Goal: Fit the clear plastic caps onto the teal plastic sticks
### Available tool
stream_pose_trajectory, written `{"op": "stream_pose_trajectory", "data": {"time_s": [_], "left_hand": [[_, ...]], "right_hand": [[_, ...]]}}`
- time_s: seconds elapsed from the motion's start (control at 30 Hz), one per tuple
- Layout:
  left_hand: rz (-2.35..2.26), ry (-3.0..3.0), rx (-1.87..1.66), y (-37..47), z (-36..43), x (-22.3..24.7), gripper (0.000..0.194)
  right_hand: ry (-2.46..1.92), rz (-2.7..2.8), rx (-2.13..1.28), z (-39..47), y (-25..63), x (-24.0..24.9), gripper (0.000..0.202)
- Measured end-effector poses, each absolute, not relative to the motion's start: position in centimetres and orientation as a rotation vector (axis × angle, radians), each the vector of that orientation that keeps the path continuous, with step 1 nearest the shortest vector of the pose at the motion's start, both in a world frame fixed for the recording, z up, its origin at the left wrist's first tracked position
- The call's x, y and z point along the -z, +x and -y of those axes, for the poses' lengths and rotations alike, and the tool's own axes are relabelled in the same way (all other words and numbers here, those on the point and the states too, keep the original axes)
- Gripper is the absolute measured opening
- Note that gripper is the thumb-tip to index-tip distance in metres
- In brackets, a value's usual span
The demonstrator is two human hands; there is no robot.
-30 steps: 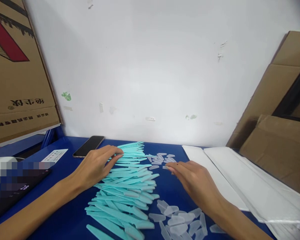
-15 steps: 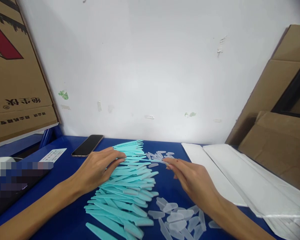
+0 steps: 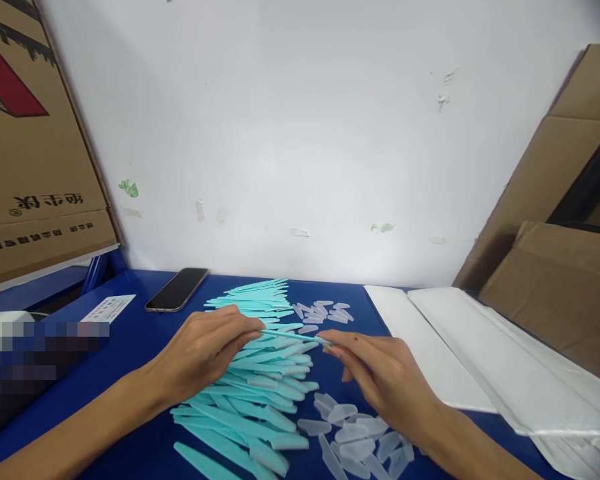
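Observation:
Between my two hands a thin turquoise stick (image 3: 293, 335) is stretched level above the table. My left hand (image 3: 205, 343) pinches its left end between thumb and fingers. At the right end, my right hand (image 3: 380, 367) has its fingertips closed on the stick's tip, where a cover cannot be made out clearly. Below lies a long pile of turquoise sticks (image 3: 250, 427), many with pale covered ends pointing right. Clear plastic caps (image 3: 353, 433) lie loose by my right forearm, and a smaller group of caps (image 3: 323, 311) sits farther back.
A phone (image 3: 177, 290) and a printed card (image 3: 110, 309) lie on the blue table (image 3: 125, 347) at the left. White flat sheets (image 3: 460, 340) cover its right side. Cardboard boxes (image 3: 45, 147) stand at both sides, before a white wall (image 3: 290, 133).
Both hands have come slightly nearer with the stick, my left hand also moving right. The stick now tilts down to the right, and more of the far sticks and caps shows.

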State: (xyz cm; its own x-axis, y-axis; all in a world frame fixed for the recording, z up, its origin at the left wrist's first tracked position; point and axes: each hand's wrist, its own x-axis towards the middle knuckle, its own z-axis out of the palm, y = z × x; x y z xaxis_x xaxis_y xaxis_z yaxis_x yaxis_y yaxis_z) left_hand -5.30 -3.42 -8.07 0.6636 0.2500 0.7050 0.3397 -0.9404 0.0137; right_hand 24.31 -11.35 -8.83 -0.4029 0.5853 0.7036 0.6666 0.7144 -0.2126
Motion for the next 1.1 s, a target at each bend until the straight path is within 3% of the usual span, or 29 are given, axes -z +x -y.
{"op": "stream_pose_trajectory", "data": {"time_s": [0.37, 0.87, 1.1], "left_hand": [[0.473, -2.717, 1.228, -5.4, 4.2, 8.2, 0.03], [0.485, -2.815, 0.924, -4.3, 4.5, 7.9, 0.02], [0.707, -2.903, 0.777, -5.4, 4.0, 7.5, 0.021]], "right_hand": [[-0.905, 2.04, 0.057, 12.1, 23.8, 9.3, 0.029], [-0.954, 2.195, 0.231, 12.4, 23.5, 9.0, 0.025], [-1.043, 2.103, 0.19, 12.1, 24.5, 8.4, 0.025]]}}
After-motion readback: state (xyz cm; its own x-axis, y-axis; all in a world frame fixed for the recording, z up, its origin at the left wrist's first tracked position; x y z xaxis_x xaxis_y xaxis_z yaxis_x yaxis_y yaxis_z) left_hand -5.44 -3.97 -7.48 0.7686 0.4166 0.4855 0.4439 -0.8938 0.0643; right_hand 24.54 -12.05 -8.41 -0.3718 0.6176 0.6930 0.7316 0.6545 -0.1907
